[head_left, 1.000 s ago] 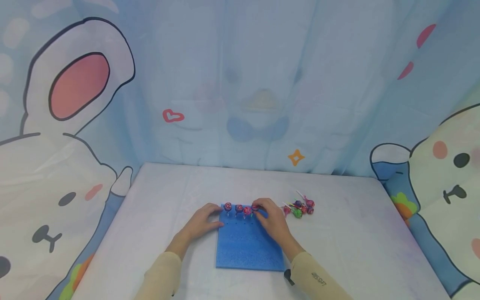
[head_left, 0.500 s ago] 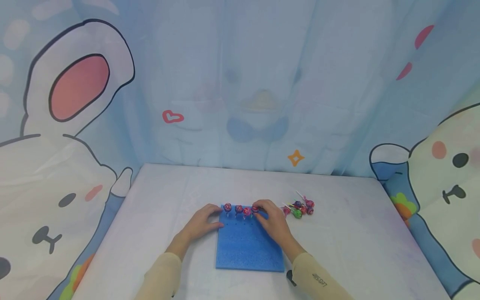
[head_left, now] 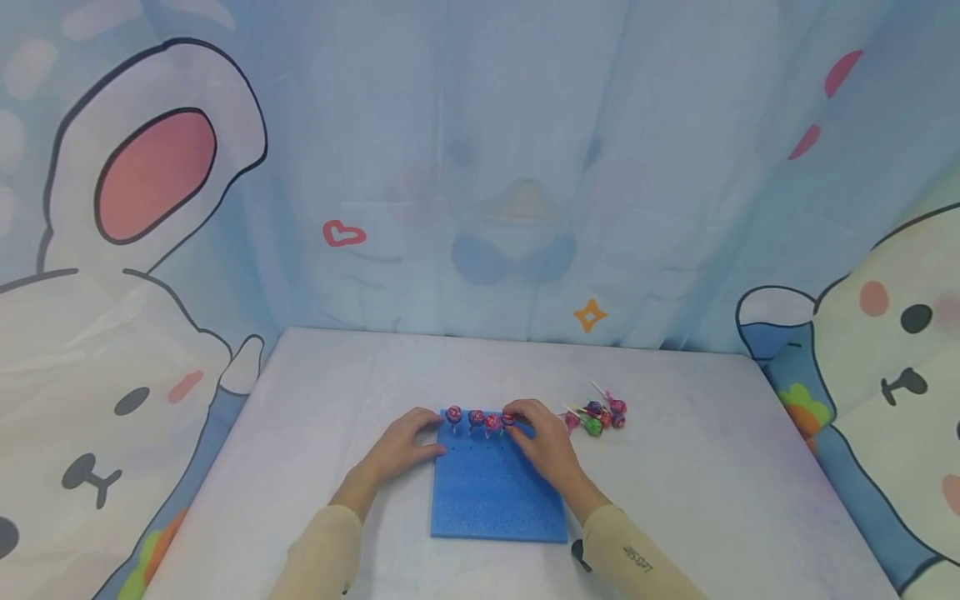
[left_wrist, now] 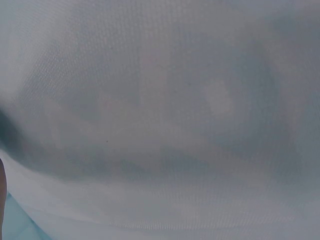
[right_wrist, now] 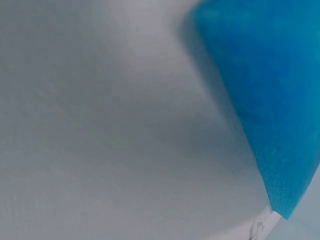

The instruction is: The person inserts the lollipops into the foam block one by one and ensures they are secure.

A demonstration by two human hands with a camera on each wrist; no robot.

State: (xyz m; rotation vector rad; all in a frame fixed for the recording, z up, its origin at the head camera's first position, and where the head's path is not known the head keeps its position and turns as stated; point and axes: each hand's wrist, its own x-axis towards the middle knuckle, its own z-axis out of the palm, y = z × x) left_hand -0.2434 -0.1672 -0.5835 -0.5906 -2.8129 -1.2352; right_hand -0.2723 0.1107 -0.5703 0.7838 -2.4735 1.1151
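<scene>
A blue foam board (head_left: 498, 500) with small holes lies flat on the table. Along its far edge three wrapped lollipops stand upright: a red one at left (head_left: 453, 415), a dark one (head_left: 476, 418) and a pink one (head_left: 492, 422). Beside them my right hand (head_left: 547, 442) pinches a fourth, dark red lollipop (head_left: 508, 419) between thumb and fingers; its stick is mostly hidden. My left hand (head_left: 401, 443) rests at the board's left edge, thumb and fingers spread. The right wrist view has the board's blue corner (right_wrist: 270, 100) but no fingers.
Several loose wrapped lollipops (head_left: 592, 426) lie in a pile on the white tablecloth (head_left: 675, 483), right of the board. A small black object (head_left: 581, 554) is by the right sleeve. A cartoon-printed curtain (head_left: 517, 125) hangs behind the table.
The view has shifted very slightly. Both hands, the board and the lollipops otherwise keep their places.
</scene>
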